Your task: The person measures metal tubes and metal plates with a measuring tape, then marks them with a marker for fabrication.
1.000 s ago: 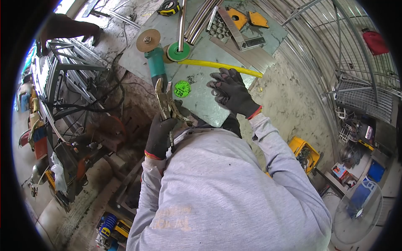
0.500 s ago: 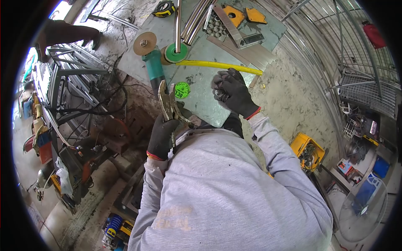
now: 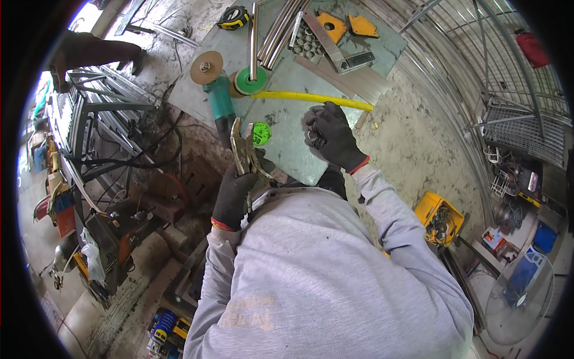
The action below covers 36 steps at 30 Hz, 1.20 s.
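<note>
My left hand (image 3: pixel 232 200), in a black glove, is closed around worn metal locking pliers (image 3: pixel 241 146) with their jaws pointing up, away from my body. Over the metal sheet (image 3: pixel 293 134) is my right hand (image 3: pixel 336 136), also gloved, its fingers curled in. What lies inside those fingers, if anything, is hidden. A round green sticker or disc (image 3: pixel 261 133) shows just right of the pliers. Beyond them lies a teal angle grinder (image 3: pixel 220 102) with a brown disc (image 3: pixel 207 68). A yellow strip (image 3: pixel 311 98) runs across the sheet above my right hand.
A green-faced disc (image 3: pixel 251 81), steel tubes (image 3: pixel 281 33), short tube pieces (image 3: pixel 308 45), a square (image 3: pixel 357 60), orange magnet holders (image 3: pixel 330 26) and a tape measure (image 3: pixel 234 18) lie farther up. Metal frames (image 3: pixel 101 102) crowd the left; a yellow bin (image 3: pixel 441 218) stands right. Another person's leg (image 3: pixel 98 49) shows top left.
The view has shifted slightly. My right hand's curled fingers have turned a little over the sheet. My left hand keeps its hold on the locking pliers.
</note>
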Each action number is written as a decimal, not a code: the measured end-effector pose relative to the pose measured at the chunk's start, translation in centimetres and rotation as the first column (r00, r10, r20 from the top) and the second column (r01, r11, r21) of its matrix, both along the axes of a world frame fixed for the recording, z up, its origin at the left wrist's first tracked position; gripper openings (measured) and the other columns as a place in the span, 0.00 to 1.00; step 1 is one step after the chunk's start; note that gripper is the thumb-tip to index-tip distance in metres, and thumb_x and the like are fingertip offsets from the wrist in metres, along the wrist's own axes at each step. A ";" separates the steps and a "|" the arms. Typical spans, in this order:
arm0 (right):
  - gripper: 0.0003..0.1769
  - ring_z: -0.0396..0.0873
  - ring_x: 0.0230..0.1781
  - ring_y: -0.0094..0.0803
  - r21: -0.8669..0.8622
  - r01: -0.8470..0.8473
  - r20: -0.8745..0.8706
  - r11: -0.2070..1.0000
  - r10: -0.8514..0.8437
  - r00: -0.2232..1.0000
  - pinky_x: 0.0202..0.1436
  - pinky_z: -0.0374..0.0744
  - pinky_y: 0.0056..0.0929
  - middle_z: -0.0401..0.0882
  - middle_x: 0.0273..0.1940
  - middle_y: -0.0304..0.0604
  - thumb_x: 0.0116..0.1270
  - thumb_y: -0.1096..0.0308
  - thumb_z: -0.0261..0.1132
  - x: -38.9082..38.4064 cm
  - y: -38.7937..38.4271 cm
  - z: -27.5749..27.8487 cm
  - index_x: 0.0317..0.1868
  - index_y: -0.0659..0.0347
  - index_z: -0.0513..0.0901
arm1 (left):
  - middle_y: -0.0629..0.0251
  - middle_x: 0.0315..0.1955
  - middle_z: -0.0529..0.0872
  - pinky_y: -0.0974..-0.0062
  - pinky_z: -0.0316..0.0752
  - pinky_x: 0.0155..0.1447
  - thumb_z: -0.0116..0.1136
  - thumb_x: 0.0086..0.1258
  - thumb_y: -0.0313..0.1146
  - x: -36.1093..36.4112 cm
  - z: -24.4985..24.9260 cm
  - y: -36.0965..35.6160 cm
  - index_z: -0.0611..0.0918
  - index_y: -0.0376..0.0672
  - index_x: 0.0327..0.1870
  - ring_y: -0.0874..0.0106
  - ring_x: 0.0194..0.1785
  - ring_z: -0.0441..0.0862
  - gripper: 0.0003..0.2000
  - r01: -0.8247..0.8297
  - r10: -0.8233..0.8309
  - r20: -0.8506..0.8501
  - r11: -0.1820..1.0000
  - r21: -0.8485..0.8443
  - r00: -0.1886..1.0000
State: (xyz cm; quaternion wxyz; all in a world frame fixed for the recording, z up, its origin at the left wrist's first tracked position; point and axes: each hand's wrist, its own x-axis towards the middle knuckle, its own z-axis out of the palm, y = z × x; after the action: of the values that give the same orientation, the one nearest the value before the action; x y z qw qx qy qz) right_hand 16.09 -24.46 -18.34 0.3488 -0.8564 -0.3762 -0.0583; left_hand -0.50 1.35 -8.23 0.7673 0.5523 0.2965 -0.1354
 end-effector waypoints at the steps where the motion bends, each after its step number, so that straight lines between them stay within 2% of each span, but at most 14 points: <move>1: 0.14 0.81 0.66 0.52 -0.006 0.006 -0.004 1.000 -0.006 1.000 0.80 0.71 0.55 0.84 0.57 0.49 0.63 0.64 0.74 0.0 0.0 -0.1 0.48 0.57 0.85 | 0.56 0.59 0.88 0.69 0.77 0.69 0.56 0.68 0.24 0.0 -0.5 -0.1 0.79 0.30 0.70 0.65 0.62 0.86 0.27 -0.007 0.007 0.007 1.000 -0.021 1.000; 3: 0.15 0.80 0.67 0.51 -0.009 0.009 -0.002 1.000 -0.009 1.000 0.81 0.70 0.55 0.84 0.58 0.49 0.63 0.64 0.74 0.1 0.1 0.2 0.49 0.57 0.85 | 0.58 0.57 0.89 0.70 0.78 0.66 0.57 0.69 0.25 0.2 -0.6 -0.1 0.80 0.31 0.70 0.66 0.59 0.86 0.26 -0.017 0.018 0.020 0.999 -0.038 1.000; 8: 0.18 0.80 0.69 0.48 0.002 0.009 -0.037 1.000 -0.009 0.999 0.83 0.68 0.53 0.84 0.58 0.47 0.61 0.64 0.77 -0.6 1.0 2.4 0.51 0.55 0.86 | 0.68 0.47 0.88 0.75 0.78 0.52 0.60 0.70 0.27 1.1 -0.3 0.0 0.80 0.35 0.68 0.76 0.44 0.82 0.24 0.185 -0.207 0.034 0.925 0.331 0.978; 12: 0.23 0.79 0.68 0.50 0.000 0.031 0.028 1.000 -0.031 0.999 0.80 0.71 0.53 0.84 0.59 0.47 0.58 0.67 0.78 -0.9 0.5 -0.2 0.55 0.55 0.86 | 0.65 0.53 0.87 0.72 0.80 0.61 0.58 0.75 0.29 2.2 0.3 -0.4 0.77 0.36 0.73 0.73 0.52 0.83 0.25 0.226 -0.251 0.049 0.929 0.292 0.967; 15: 0.21 0.83 0.64 0.44 0.134 0.208 -0.134 0.969 -0.190 0.973 0.74 0.78 0.47 0.86 0.58 0.46 0.64 0.72 0.75 -2.1 -0.1 0.8 0.58 0.57 0.85 | 0.65 0.53 0.87 0.72 0.80 0.59 0.59 0.75 0.29 4.3 0.8 -1.7 0.77 0.37 0.73 0.74 0.52 0.83 0.25 0.183 -0.217 0.128 0.955 0.233 0.968; 17: 0.16 0.86 0.59 0.35 0.398 0.557 -0.783 0.729 -0.047 0.620 0.66 0.84 0.36 0.88 0.56 0.45 0.70 0.77 0.71 -2.6 -0.9 2.8 0.58 0.62 0.84 | 0.54 0.45 0.88 0.67 0.80 0.54 0.64 0.65 0.28 6.2 1.4 -3.3 0.79 0.39 0.71 0.64 0.47 0.86 0.29 0.166 -0.324 0.215 0.828 0.536 0.921; 18: 0.13 0.84 0.46 0.22 0.463 0.563 -0.743 0.685 -0.047 0.668 0.49 0.84 0.23 0.88 0.49 0.36 0.73 0.78 0.69 -2.5 -1.4 3.0 0.57 0.63 0.83 | 0.49 0.46 0.88 0.59 0.81 0.52 0.65 0.62 0.29 7.6 1.9 -4.1 0.82 0.42 0.67 0.51 0.46 0.87 0.27 0.139 -0.436 0.249 0.685 0.715 0.865; 19: 0.13 0.84 0.46 0.22 0.467 0.568 -0.741 0.678 -0.050 0.670 0.49 0.84 0.23 0.88 0.49 0.36 0.73 0.78 0.69 -2.6 -2.1 3.3 0.57 0.63 0.83 | 0.49 0.46 0.88 0.59 0.81 0.52 0.65 0.62 0.29 9.1 1.5 -4.7 0.82 0.42 0.67 0.51 0.46 0.87 0.27 0.144 -0.445 0.250 0.681 0.718 0.860; 21: 0.13 0.86 0.49 0.28 0.380 0.656 -0.864 0.652 -0.002 0.503 0.54 0.86 0.30 0.88 0.51 0.43 0.73 0.78 0.69 -3.0 -3.4 3.9 0.56 0.66 0.82 | 0.54 0.45 0.88 0.54 0.79 0.53 0.69 0.61 0.35 12.1 0.1 -6.1 0.83 0.41 0.58 0.53 0.50 0.86 0.23 0.252 -0.672 -0.086 0.154 0.955 0.736; 24: 0.12 0.84 0.45 0.24 0.335 0.676 -0.816 0.656 -0.156 0.556 0.51 0.83 0.26 0.87 0.46 0.38 0.71 0.78 0.71 -3.6 -4.7 2.6 0.52 0.63 0.82 | 0.55 0.44 0.88 0.49 0.74 0.56 0.72 0.59 0.41 15.2 -2.2 -8.5 0.84 0.44 0.51 0.49 0.50 0.84 0.20 0.019 -0.680 -0.044 -0.045 0.999 0.732; 25: 0.12 0.83 0.45 0.23 0.287 0.663 -0.743 0.691 -0.276 0.610 0.52 0.81 0.25 0.86 0.44 0.35 0.68 0.78 0.72 -4.0 -5.2 1.7 0.50 0.61 0.83 | 0.55 0.44 0.88 0.49 0.74 0.56 0.72 0.59 0.41 16.2 -2.9 -9.0 0.84 0.44 0.51 0.49 0.50 0.84 0.20 0.015 -0.683 -0.055 -0.064 0.998 0.728; 29: 0.12 0.81 0.46 0.19 0.364 0.692 -0.814 0.624 -0.149 0.562 0.49 0.81 0.22 0.84 0.46 0.32 0.74 0.74 0.73 -5.5 -6.2 1.2 0.55 0.60 0.83 | 0.56 0.44 0.87 0.51 0.69 0.62 0.75 0.59 0.51 19.1 -4.5 -10.0 0.85 0.46 0.51 0.53 0.51 0.83 0.24 -0.067 -0.665 -0.077 -0.188 0.980 0.743; 31: 0.14 0.81 0.48 0.21 0.398 0.723 -0.845 0.565 -0.081 0.529 0.53 0.80 0.22 0.83 0.47 0.33 0.75 0.74 0.71 -6.1 -6.2 1.7 0.59 0.61 0.83 | 0.57 0.43 0.86 0.51 0.68 0.63 0.75 0.59 0.54 19.7 -4.5 -10.3 0.85 0.45 0.51 0.54 0.51 0.82 0.26 0.037 -0.634 -0.178 -0.228 0.973 0.753; 36: 0.20 0.81 0.52 0.24 0.388 0.713 -0.856 0.584 -0.057 0.513 0.59 0.80 0.25 0.84 0.50 0.36 0.71 0.75 0.70 -6.3 -6.6 3.6 0.62 0.64 0.84 | 0.55 0.40 0.87 0.53 0.75 0.53 0.77 0.61 0.56 23.0 -1.8 -7.6 0.86 0.44 0.42 0.53 0.46 0.85 0.23 -0.069 -0.608 -0.043 -0.160 0.985 0.793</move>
State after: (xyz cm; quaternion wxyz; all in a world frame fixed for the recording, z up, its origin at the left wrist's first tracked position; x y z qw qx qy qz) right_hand 9.82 -31.02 -14.71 0.7472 -0.6525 0.0890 0.0899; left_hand 22.55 -6.26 -10.07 0.1006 0.9904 -0.0234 0.0915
